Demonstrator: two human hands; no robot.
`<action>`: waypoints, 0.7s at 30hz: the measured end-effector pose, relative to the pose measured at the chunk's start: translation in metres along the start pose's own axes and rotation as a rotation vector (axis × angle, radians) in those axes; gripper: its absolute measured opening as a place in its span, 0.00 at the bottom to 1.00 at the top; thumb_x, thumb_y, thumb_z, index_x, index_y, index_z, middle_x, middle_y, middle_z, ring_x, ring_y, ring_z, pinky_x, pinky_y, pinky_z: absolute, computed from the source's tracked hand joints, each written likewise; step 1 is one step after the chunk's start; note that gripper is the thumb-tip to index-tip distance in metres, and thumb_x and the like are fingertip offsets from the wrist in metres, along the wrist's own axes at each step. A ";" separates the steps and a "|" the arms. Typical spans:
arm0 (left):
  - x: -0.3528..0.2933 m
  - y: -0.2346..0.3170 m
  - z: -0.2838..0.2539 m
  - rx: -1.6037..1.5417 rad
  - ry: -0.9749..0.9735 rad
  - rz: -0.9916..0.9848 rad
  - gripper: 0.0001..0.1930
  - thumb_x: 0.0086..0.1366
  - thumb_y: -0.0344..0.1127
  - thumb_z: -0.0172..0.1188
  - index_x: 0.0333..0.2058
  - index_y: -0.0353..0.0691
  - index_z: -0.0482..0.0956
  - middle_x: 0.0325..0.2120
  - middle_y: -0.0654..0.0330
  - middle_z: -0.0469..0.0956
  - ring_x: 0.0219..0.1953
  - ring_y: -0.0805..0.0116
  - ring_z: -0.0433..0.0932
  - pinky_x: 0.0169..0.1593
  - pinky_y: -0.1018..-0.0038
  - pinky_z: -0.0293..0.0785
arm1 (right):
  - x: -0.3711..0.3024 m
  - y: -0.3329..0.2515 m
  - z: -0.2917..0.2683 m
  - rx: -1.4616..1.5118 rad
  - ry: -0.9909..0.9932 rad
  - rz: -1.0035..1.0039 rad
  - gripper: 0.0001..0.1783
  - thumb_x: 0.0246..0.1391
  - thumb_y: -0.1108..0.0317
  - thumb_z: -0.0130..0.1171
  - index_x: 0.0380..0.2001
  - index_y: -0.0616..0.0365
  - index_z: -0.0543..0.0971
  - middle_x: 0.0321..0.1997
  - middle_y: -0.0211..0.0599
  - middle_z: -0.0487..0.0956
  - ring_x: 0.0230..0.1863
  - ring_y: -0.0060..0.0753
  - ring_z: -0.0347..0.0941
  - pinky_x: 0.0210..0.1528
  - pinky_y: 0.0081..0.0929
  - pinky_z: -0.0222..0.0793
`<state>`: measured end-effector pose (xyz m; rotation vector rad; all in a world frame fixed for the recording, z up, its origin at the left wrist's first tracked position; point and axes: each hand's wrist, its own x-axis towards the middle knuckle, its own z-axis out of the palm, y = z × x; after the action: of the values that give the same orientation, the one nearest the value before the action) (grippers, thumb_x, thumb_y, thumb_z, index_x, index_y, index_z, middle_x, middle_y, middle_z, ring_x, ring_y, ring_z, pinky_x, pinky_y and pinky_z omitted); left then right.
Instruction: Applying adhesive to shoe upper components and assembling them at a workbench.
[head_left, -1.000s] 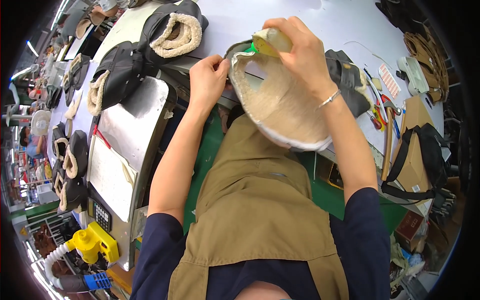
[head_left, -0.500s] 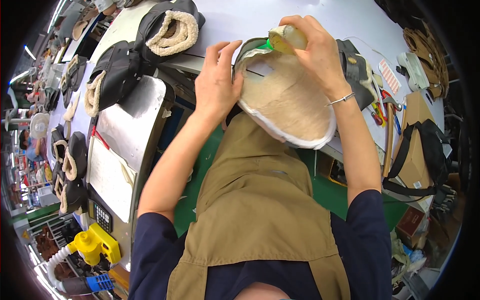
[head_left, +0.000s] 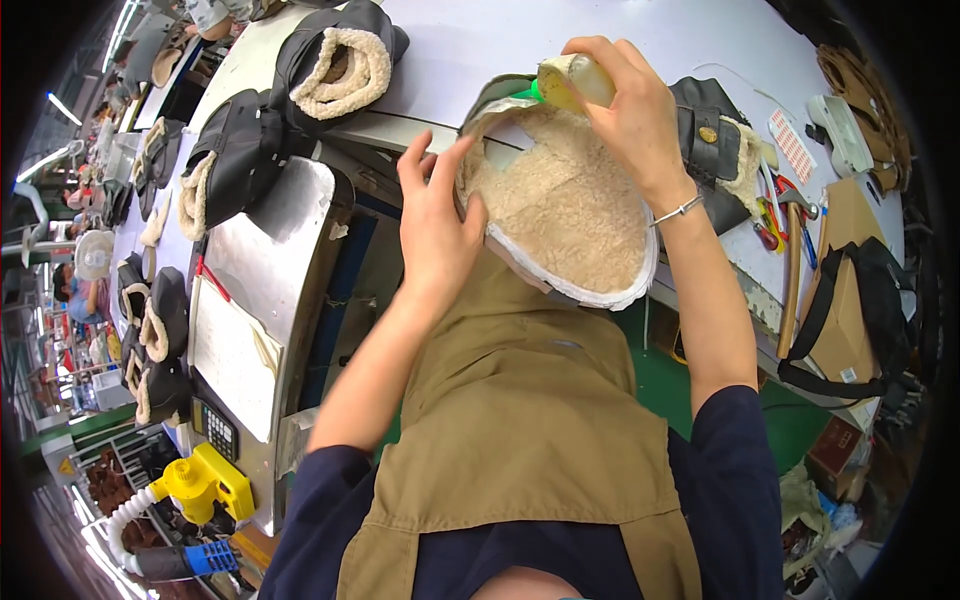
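A fleece-lined upper [head_left: 565, 190], oval, with beige pile inside and a white rim, hangs over my lap at the table's near edge. My left hand [head_left: 440, 215] grips its left edge, the thumb along the rim and the fingers partly spread. In my right hand [head_left: 640, 125] is a squeeze bottle [head_left: 575, 82] of yellowish liquid, tipped sideways. Its green nozzle points left and touches or nearly touches the upper's far rim; I cannot tell which. Right of that hand lies a black fleece-lined shoe [head_left: 715, 145] with a brass-coloured stud.
More black fleece-lined shoes [head_left: 235, 150] stand at the left. A metal surface there bears a notebook [head_left: 230, 350], a calculator [head_left: 215, 428] and a yellow blower [head_left: 205, 482]. On the right lie a hammer [head_left: 795, 260], a black bag [head_left: 860, 320] and a cardboard box [head_left: 835, 335].
My left hand has dropped slightly along the upper's edge. The upper has shifted a little left and turned slightly. The bottle stays at the far rim in my right hand.
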<state>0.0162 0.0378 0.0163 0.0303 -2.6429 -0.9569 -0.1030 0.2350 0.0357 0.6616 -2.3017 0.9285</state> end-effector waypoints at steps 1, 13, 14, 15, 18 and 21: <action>-0.009 -0.001 0.007 0.008 0.078 -0.014 0.27 0.55 0.24 0.60 0.55 0.47 0.72 0.62 0.47 0.57 0.54 0.47 0.71 0.50 0.62 0.75 | -0.002 0.000 0.000 0.008 0.011 0.019 0.16 0.48 0.67 0.63 0.43 0.40 0.77 0.30 0.35 0.73 0.32 0.45 0.75 0.33 0.38 0.72; 0.066 -0.025 0.019 -0.050 0.171 0.091 0.15 0.56 0.18 0.52 0.40 0.37 0.81 0.42 0.51 0.75 0.45 0.50 0.75 0.49 0.63 0.73 | -0.012 -0.012 -0.002 -0.256 0.182 -0.175 0.22 0.41 0.75 0.63 0.42 0.40 0.78 0.31 0.30 0.70 0.32 0.36 0.73 0.28 0.32 0.70; 0.068 -0.025 0.021 -0.042 0.192 0.075 0.16 0.55 0.17 0.52 0.40 0.37 0.81 0.41 0.52 0.75 0.46 0.51 0.74 0.51 0.63 0.72 | -0.011 -0.013 -0.002 -0.298 0.179 -0.243 0.23 0.40 0.75 0.62 0.42 0.38 0.78 0.30 0.28 0.68 0.33 0.33 0.72 0.27 0.30 0.71; 0.068 -0.024 0.024 -0.037 0.208 0.059 0.16 0.55 0.17 0.52 0.40 0.36 0.81 0.41 0.52 0.74 0.47 0.52 0.73 0.52 0.63 0.71 | -0.011 -0.009 -0.002 -0.301 0.178 -0.246 0.23 0.40 0.75 0.62 0.42 0.38 0.78 0.30 0.28 0.68 0.33 0.33 0.72 0.27 0.30 0.71; 0.061 -0.009 0.026 0.171 0.351 0.148 0.14 0.54 0.20 0.55 0.39 0.38 0.82 0.40 0.53 0.74 0.45 0.55 0.72 0.48 0.64 0.71 | -0.014 0.004 -0.004 -0.249 0.153 -0.184 0.24 0.39 0.76 0.62 0.42 0.38 0.78 0.30 0.28 0.68 0.32 0.32 0.72 0.26 0.30 0.71; 0.042 0.023 0.033 0.072 0.293 0.169 0.10 0.57 0.29 0.61 0.38 0.43 0.84 0.35 0.57 0.75 0.40 0.62 0.74 0.44 0.70 0.70 | -0.018 0.008 -0.002 -0.289 0.128 -0.128 0.26 0.37 0.77 0.62 0.42 0.38 0.78 0.30 0.28 0.68 0.32 0.33 0.72 0.26 0.30 0.71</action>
<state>-0.0316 0.0708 0.0200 -0.0332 -2.3662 -0.7398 -0.0944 0.2454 0.0215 0.5981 -2.1932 0.5480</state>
